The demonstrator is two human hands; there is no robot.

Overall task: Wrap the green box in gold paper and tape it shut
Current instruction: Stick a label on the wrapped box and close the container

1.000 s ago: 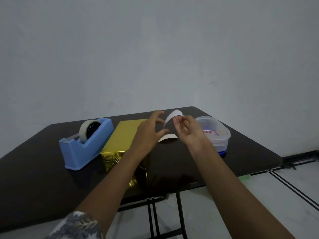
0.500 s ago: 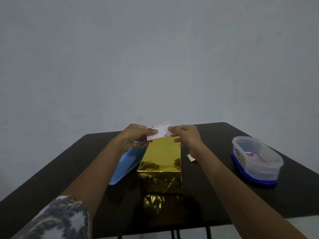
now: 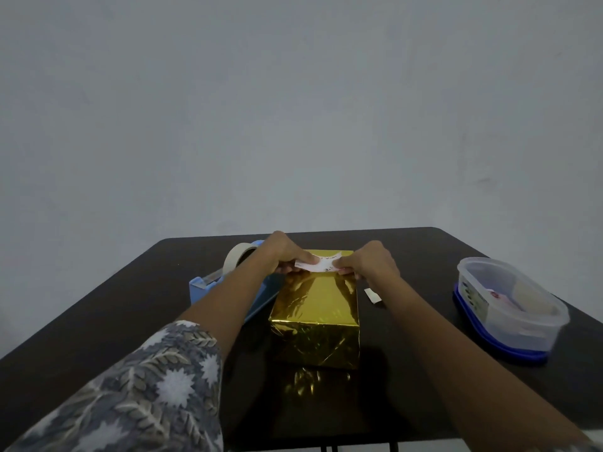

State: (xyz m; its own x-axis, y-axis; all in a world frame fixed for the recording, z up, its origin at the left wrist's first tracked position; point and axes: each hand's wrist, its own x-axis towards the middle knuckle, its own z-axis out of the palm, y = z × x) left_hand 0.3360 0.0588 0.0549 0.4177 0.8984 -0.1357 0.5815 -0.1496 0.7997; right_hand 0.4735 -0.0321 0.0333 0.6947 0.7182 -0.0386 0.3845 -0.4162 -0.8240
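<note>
Dark table [image 3: 130,321], gold-wrapped box [image 3: 315,301] end-on, card [image 3: 321,264] at far end

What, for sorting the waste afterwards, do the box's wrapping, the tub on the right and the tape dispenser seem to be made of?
Gold wrapping: likely metallic foil or metallised film, glossy; it mirrors light and holds sharp creases. Tub: clear, slightly cloudy plastic on a blue plastic base; contents show through. Tape dispenser: matte blue moulded plastic, by its even colour.
</note>
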